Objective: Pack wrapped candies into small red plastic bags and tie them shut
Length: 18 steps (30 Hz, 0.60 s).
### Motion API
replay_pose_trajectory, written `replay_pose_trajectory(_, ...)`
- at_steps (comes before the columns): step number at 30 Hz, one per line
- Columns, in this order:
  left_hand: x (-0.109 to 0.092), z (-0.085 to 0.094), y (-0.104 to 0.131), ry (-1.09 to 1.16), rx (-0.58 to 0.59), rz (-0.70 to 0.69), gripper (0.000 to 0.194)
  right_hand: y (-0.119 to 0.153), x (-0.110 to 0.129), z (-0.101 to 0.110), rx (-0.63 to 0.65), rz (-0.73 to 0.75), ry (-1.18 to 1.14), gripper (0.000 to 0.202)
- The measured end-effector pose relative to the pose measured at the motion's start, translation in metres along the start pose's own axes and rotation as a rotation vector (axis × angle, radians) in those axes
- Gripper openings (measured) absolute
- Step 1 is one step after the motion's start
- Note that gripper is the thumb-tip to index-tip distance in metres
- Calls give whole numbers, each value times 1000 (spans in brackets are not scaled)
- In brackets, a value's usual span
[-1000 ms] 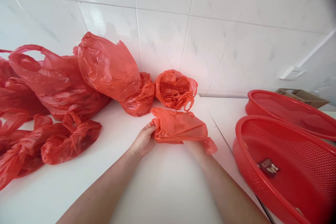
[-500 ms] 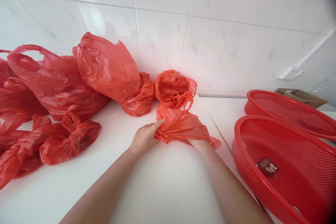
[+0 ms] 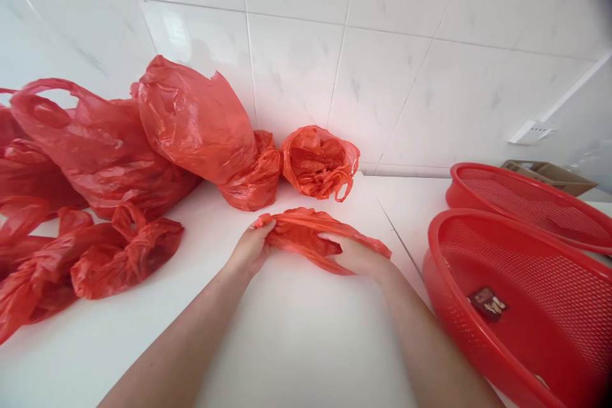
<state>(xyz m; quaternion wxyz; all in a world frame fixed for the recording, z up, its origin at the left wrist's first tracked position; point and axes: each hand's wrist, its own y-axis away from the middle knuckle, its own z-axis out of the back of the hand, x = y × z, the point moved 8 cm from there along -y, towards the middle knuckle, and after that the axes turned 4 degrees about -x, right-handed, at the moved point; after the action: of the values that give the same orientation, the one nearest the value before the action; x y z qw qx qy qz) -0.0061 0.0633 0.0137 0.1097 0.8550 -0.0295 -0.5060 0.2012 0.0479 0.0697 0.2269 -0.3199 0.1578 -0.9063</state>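
Note:
A crumpled red plastic bag [image 3: 301, 239] is stretched sideways between my hands, just above the white table. My left hand [image 3: 251, 247] pinches its left end, thumb on top. At the bag's right part, my right hand [image 3: 351, 254] lies in the folds of its open mouth, with plastic between thumb and fingers; some fingertips are hidden by the film. Just behind stands another red plastic bag [image 3: 315, 162], its mouth facing me and crumpled red plastic inside.
Full-looking red bags [image 3: 196, 121] lean along the tiled wall at the left, with a knotted red bag [image 3: 129, 252] in front. At the right stand a red mesh basket [image 3: 435, 280] holding a small dark packet [image 3: 486, 303], a second red basket [image 3: 459, 188] and a cardboard box [image 3: 554, 175].
The bag in my hands has come down and been spread wider, its mouth now opened toward me. My left hand moved left; my right hand, previously mostly covered by plastic, now shows on top.

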Motion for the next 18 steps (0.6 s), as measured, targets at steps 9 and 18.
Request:
replay_pose_trajectory(9, 4, -9, 10, 156, 36, 248, 11, 9, -59, -30, 301, -531, -917, 42)
replay_pose_trajectory(18, 9, -14, 11, 260, 95, 291, 18, -1, -51, -19, 82, -462, -1247, 31)
